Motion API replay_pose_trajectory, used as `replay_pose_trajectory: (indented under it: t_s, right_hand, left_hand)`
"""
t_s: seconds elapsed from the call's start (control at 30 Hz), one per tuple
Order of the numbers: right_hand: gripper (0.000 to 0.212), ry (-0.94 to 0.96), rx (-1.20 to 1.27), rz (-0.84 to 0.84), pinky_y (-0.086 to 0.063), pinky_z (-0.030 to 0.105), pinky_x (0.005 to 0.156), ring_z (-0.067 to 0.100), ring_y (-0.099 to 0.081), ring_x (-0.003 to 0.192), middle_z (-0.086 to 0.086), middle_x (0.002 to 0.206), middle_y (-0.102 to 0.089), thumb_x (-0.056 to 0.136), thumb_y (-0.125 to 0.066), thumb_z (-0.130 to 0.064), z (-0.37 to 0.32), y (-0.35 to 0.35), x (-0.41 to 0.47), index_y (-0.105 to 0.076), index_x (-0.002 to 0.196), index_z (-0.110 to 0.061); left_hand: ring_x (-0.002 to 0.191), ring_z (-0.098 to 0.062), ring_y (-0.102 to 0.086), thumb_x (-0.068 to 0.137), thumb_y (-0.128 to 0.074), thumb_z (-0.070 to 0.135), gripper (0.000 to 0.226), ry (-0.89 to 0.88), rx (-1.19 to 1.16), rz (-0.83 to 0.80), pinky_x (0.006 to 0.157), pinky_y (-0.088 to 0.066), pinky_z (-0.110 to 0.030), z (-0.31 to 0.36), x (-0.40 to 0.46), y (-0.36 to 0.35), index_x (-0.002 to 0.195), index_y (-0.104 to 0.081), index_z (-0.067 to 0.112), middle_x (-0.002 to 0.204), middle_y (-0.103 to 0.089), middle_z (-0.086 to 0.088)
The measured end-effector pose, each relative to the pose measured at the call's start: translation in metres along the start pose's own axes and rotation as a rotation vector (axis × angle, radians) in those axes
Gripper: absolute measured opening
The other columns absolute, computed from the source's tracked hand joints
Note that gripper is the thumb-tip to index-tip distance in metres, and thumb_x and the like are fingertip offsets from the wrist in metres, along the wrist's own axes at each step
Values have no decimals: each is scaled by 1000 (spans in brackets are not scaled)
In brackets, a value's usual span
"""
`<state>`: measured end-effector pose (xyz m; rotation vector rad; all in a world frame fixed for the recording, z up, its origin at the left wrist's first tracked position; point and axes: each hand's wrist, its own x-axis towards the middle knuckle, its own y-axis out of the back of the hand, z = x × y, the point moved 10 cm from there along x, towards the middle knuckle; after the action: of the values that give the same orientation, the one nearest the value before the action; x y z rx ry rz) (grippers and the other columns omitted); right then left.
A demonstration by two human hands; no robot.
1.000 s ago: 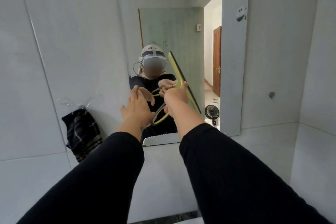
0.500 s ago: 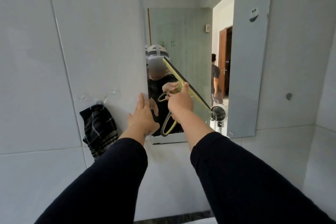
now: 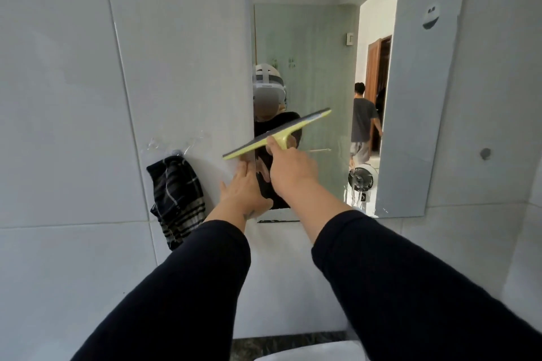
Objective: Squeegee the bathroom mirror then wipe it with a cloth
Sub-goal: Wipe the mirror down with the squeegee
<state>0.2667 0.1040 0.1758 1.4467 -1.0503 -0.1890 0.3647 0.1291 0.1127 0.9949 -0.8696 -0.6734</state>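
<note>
The frameless mirror (image 3: 410,126) hangs on the white tiled wall ahead. My right hand (image 3: 291,168) grips the handle of a yellow-green squeegee (image 3: 275,134). Its grey blade lies nearly level, slightly raised to the right, against the mirror's lower left part and juts past the left edge. My left hand (image 3: 242,192) rests flat with fingers spread on the mirror's lower left corner, holding nothing. A dark striped cloth (image 3: 177,199) hangs from a clear hook on the wall left of the mirror.
The mirror reflects a doorway, a person walking away and a small white fan. A round sticker (image 3: 431,16) sits on the mirror's upper right. A white edge (image 3: 308,354) shows at the bottom, below my arms.
The squeegee blade has swung from steeply tilted to nearly level and moved left over the mirror's left edge. My view has shifted left, and my left hand stays near the lower corner.
</note>
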Motion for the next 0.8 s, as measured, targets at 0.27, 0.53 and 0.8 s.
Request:
replay_pose_trajectory:
  t_s: [0.27, 0.53, 0.8]
  right_hand:
    - [64, 241, -397, 45, -36, 34, 64, 29, -63, 98, 10, 112, -63, 98, -30, -5, 18, 17, -7, -17, 151, -39]
    - [66, 353, -460, 63, -38, 31, 60, 27, -63, 84, 8, 97, -63, 97, -34, -5, 34, 5, -7, -18, 150, -42]
    - [65, 403, -672, 13, -34, 28, 51, 19, -44, 62, 1, 64, -34, 100, -33, -7, 81, 7, -15, -13, 150, -44]
  left_hand:
    - [87, -20, -58, 87, -56, 35, 35, 61, 42, -142, 70, -46, -27, 2, -13, -18, 110, -60, 9, 104, -60, -5]
    - [75, -18, -57, 83, -52, 40, 25, 209, 40, -59, 52, -35, -25, -10, -16, 0, 87, -61, 17, 83, -61, 0]
    - [99, -19, -54, 91, -51, 37, 43, 151, 20, -104, 75, -38, -27, 37, -21, -14, 126, -58, 14, 120, -60, -2]
